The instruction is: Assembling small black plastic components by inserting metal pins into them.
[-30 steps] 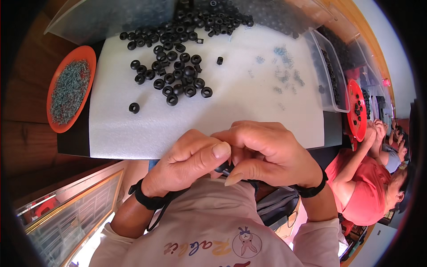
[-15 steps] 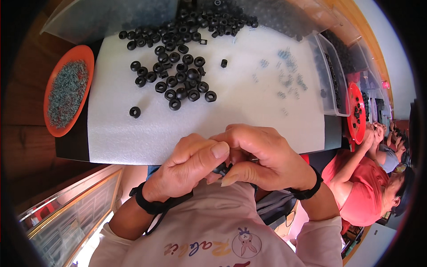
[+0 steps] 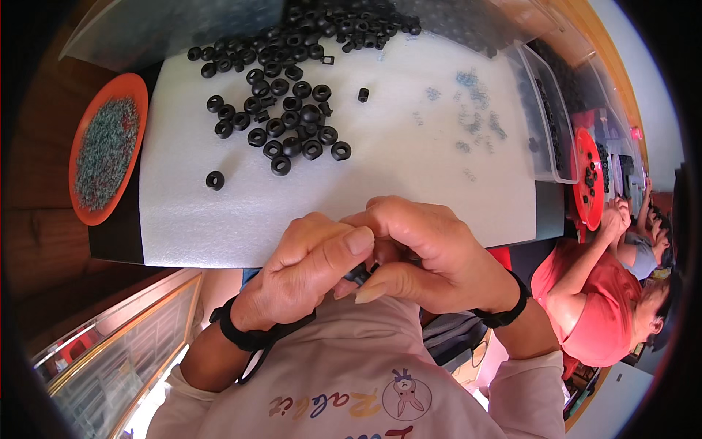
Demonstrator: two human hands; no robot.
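Note:
Close in front of my body, past the near edge of the white foam sheet (image 3: 424,172), my two hands meet. My left hand (image 3: 307,271) is closed, its thumb pressing near a small black plastic cord-lock part (image 3: 357,275). Thumb and curled fingers of my right hand (image 3: 435,256) pinch at the same part from the other side. Fingers cover most of it. Farther off on the sheet lie several round black shells with holes (image 3: 292,146), one shell alone (image 3: 214,180), and a small black plunger (image 3: 363,95). Scattered small metal springs (image 3: 475,110) lie to the right.
An orange plate (image 3: 91,217) heaped with fine springs stands at left. Translucent bins border the back, and a clear bin (image 3: 542,170) of black parts stands at right. Beyond it are a red plate (image 3: 590,214) with black pieces and a person in a red shirt (image 3: 585,307).
Both hands stay together on the black part, with slight finger movement; slightly more of the part shows. The sheet and its pieces have shifted slightly up and left in the view.

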